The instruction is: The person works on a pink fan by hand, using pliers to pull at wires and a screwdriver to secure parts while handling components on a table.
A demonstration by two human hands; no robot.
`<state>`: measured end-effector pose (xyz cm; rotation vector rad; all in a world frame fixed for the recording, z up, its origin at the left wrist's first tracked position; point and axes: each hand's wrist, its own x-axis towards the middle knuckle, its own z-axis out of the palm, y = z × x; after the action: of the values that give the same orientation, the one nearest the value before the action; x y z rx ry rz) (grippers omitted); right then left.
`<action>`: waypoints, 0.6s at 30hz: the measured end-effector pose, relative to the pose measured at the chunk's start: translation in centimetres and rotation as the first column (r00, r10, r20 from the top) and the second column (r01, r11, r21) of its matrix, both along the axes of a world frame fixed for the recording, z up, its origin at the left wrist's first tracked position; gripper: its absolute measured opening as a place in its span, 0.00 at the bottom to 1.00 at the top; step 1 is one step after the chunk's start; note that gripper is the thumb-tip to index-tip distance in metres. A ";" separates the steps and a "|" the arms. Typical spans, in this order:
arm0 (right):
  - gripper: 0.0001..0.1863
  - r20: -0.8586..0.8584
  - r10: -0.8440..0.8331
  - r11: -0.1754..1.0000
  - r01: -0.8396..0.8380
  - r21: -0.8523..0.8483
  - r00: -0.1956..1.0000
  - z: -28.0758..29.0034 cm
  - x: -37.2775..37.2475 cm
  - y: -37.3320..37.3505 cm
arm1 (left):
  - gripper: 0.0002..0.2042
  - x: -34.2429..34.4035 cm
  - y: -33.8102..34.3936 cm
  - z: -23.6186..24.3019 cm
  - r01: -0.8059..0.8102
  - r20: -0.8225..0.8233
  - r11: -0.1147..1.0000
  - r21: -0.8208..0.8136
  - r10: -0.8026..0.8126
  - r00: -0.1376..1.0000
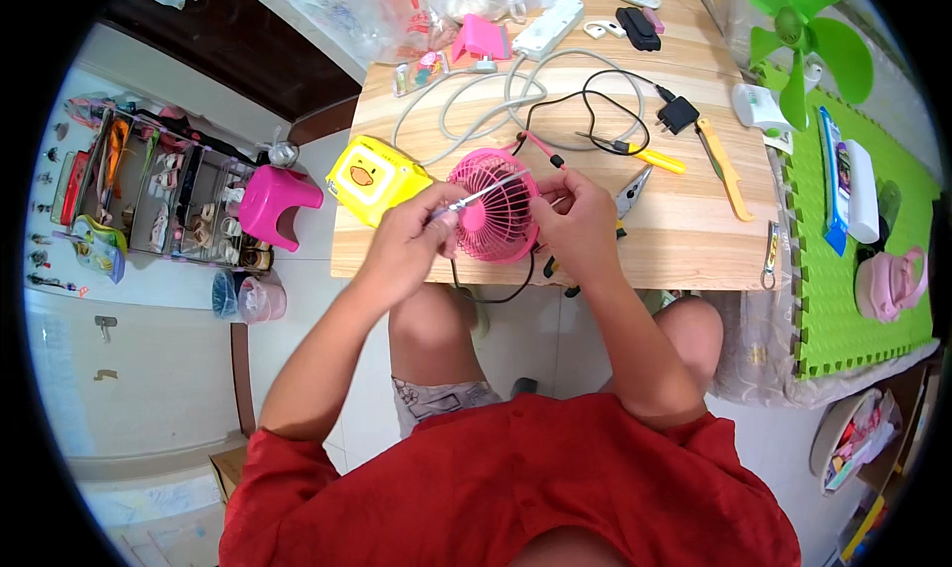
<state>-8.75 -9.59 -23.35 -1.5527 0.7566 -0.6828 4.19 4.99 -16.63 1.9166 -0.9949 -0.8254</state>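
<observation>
A round pink fan (483, 232) with a wire grille lies near the table's front edge, between my hands. My left hand (412, 238) is closed around scissors (488, 189), their slim silver blades lying over the grille and pointing up and right. At the fan's right rim, my right hand (578, 220) has its fingers pinched together; what is between them is too small to make out. Just above those fingertips is a thin pink strip with a black end (555, 161). A yellow wipes pack (372, 182) with a duck-like face sits beside my left hand.
Pliers (632, 192), a yellow-handled tool (657, 159), a yellow-orange flat tool (726, 170) and a black adapter (678, 114) lie to the right. Grey cable loops toward a white power strip (548, 29). A green fan (790, 28) stands at the far right.
</observation>
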 end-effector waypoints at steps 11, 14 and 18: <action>0.06 0.094 -0.046 0.976 0.065 -0.209 0.995 0.4 0.4 1.1 | 0.15 -0.5 -0.3 6.4 0.048 0.459 0.986 0.158 -0.116 0.881; 0.06 0.119 -0.064 0.931 0.103 -0.351 0.991 0.9 0.4 1.5 | 0.15 -0.6 0.0 6.0 0.035 0.437 0.994 0.105 -0.078 0.896; 0.07 0.162 -0.072 0.870 0.142 -0.473 0.984 1.4 0.2 2.1 | 0.15 -0.3 0.7 5.5 0.031 0.418 0.995 0.096 -0.068 0.906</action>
<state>-8.56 -7.45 -21.91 -1.8980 0.5940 -1.1171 3.90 5.69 -11.16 2.2075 -1.2849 -0.4927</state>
